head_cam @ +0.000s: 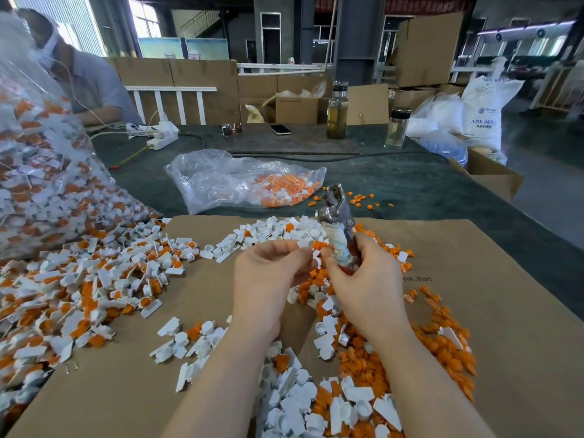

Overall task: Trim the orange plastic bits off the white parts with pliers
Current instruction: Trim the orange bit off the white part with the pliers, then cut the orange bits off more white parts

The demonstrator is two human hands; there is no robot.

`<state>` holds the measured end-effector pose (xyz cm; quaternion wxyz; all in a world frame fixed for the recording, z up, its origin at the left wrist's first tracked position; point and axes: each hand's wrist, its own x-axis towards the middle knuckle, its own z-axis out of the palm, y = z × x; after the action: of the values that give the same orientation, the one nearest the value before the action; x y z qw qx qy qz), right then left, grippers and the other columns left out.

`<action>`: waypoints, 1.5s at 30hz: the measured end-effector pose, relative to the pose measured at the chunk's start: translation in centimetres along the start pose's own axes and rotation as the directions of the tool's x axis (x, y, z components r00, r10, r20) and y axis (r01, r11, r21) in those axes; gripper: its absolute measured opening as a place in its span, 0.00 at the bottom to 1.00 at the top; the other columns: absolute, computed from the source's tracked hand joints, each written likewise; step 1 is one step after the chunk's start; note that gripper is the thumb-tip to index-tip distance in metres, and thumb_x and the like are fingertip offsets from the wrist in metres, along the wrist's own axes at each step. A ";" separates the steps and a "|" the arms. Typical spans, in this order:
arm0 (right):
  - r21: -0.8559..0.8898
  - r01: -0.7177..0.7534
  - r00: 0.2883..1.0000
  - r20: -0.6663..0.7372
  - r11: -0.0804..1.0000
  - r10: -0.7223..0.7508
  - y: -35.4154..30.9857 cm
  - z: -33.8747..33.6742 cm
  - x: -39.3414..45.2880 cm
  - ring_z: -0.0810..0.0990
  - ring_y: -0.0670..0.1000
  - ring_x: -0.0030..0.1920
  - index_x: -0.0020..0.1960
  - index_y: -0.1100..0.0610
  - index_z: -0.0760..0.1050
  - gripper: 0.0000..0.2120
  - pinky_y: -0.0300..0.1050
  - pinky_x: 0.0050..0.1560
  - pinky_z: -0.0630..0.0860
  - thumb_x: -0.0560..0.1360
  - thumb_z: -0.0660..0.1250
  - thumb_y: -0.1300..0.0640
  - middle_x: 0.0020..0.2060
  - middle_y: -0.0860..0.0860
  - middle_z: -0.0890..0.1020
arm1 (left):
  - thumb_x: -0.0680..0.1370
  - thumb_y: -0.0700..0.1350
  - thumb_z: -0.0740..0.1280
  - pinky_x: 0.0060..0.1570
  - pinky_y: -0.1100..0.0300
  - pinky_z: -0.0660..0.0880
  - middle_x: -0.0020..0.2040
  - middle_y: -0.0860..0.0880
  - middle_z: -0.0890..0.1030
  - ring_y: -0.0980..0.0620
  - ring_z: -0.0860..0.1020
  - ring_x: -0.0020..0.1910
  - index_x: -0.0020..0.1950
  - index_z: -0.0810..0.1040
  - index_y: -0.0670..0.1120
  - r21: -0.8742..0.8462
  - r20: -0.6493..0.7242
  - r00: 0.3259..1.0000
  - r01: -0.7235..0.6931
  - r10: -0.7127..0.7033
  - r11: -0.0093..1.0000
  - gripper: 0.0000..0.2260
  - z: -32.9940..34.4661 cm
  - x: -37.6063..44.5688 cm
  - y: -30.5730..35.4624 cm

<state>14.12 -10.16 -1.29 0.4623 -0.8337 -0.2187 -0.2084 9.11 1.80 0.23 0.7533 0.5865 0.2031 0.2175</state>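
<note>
Both hands meet above the cardboard (474, 279) that covers the table. The left hand (268, 279) has its fingers curled, pinching a white part (308, 245) with an orange bit (319, 245) on it, just above the cardboard's middle. The right hand (363, 279) grips the pliers (336, 222) by their cloth-wrapped handles, the metal head pointing up and away from the person; its thumb and forefinger also touch the same part, beside the left fingertips. Whether the pliers' jaws are parted cannot be told. On the cardboard's left side lies a mixed heap (79, 286) of white and orange parts, spilling from a big clear bag (41, 172) at its left edge. On its right side lies a pile of loose orange bits (448, 352), and at its near edge a pile of white parts (300, 406). Beyond its far edge lies a smaller clear bag (221, 181), partly filled.
</note>
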 end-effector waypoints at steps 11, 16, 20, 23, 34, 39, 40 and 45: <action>0.005 -0.006 1.000 -0.014 1.000 0.006 0.1 -0.1 0.1 0.77 0.37 0.43 0.43 0.44 0.70 0.09 0.34 0.32 0.70 0.73 0.71 0.50 0.32 0.38 0.75 | 0.71 0.41 0.78 0.44 0.55 0.82 0.35 0.50 0.85 0.49 0.85 0.39 0.40 0.85 0.50 0.219 -0.070 0.988 -0.121 0.139 0.968 0.04 0.7 -0.4 -0.1; 0.006 -0.010 1.000 -0.020 1.000 0.010 0.1 -0.1 0.1 0.78 0.40 0.39 0.42 0.45 0.70 0.09 0.36 0.31 0.72 0.73 0.71 0.51 0.31 0.40 0.76 | 0.71 0.43 0.78 0.36 0.64 0.79 0.33 0.54 0.84 0.55 0.83 0.34 0.38 0.84 0.52 0.289 -0.058 0.979 -0.170 0.195 0.942 0.06 0.7 -0.6 -0.1; -0.014 -0.002 1.000 -0.029 1.000 0.001 -0.1 -0.1 0.0 0.77 0.42 0.35 0.40 0.44 0.69 0.11 0.38 0.30 0.72 0.73 0.72 0.51 0.31 0.41 0.76 | 0.72 0.43 0.77 0.35 0.65 0.79 0.33 0.54 0.84 0.56 0.83 0.34 0.39 0.84 0.52 0.314 -0.036 0.972 -0.212 0.234 0.926 0.05 0.8 -0.6 -0.3; -0.010 -0.020 1.000 -0.007 1.000 0.020 0.0 -0.1 0.1 0.77 0.41 0.36 0.39 0.42 0.68 0.12 0.38 0.31 0.73 0.73 0.71 0.51 0.31 0.40 0.76 | 0.72 0.43 0.77 0.33 0.68 0.77 0.33 0.56 0.84 0.59 0.82 0.33 0.39 0.84 0.53 0.340 -0.024 0.966 -0.235 0.259 0.911 0.06 0.7 -0.6 -0.4; 0.089 -0.070 0.993 0.105 0.994 0.060 0.2 -0.1 0.3 0.78 0.45 0.36 0.44 0.50 0.76 0.03 0.52 0.37 0.79 0.74 0.70 0.55 0.33 0.44 0.79 | 0.72 0.45 0.78 0.32 0.65 0.79 0.32 0.55 0.83 0.56 0.82 0.32 0.37 0.82 0.53 0.348 -0.068 0.964 -0.218 0.257 0.912 0.07 0.8 -0.2 -0.6; 0.106 -0.102 0.981 0.174 0.989 0.082 0.2 -0.2 0.3 0.79 0.44 0.37 0.44 0.47 0.75 0.04 0.45 0.36 0.79 0.74 0.70 0.55 0.34 0.44 0.80 | 0.73 0.45 0.76 0.39 0.58 0.82 0.34 0.52 0.84 0.51 0.83 0.37 0.39 0.82 0.52 0.360 -0.074 0.968 -0.200 0.242 0.911 0.06 0.6 -0.1 -0.6; 0.108 -0.108 0.979 0.183 0.988 0.087 0.2 -0.3 0.4 0.79 0.43 0.37 0.44 0.46 0.75 0.05 0.43 0.34 0.78 0.74 0.70 0.54 0.34 0.44 0.80 | 0.74 0.44 0.76 0.40 0.58 0.82 0.35 0.51 0.84 0.51 0.84 0.38 0.40 0.82 0.51 0.334 -0.073 0.971 -0.189 0.225 0.923 0.05 0.5 0.0 -0.6; 0.165 -0.165 0.962 0.246 0.973 0.121 0.5 -0.9 0.7 0.80 0.44 0.38 0.47 0.49 0.78 0.02 0.45 0.40 0.79 0.75 0.69 0.55 0.36 0.46 0.81 | 0.75 0.40 0.74 0.36 0.68 0.79 0.35 0.48 0.85 0.55 0.84 0.34 0.45 0.82 0.41 0.137 -0.053 0.984 -0.163 0.171 0.977 0.03 0.1 0.2 -0.3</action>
<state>14.80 -11.02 -0.84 0.5220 -0.8199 -0.2290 -0.0534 9.35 1.77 0.00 0.6849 0.6427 0.1912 0.2850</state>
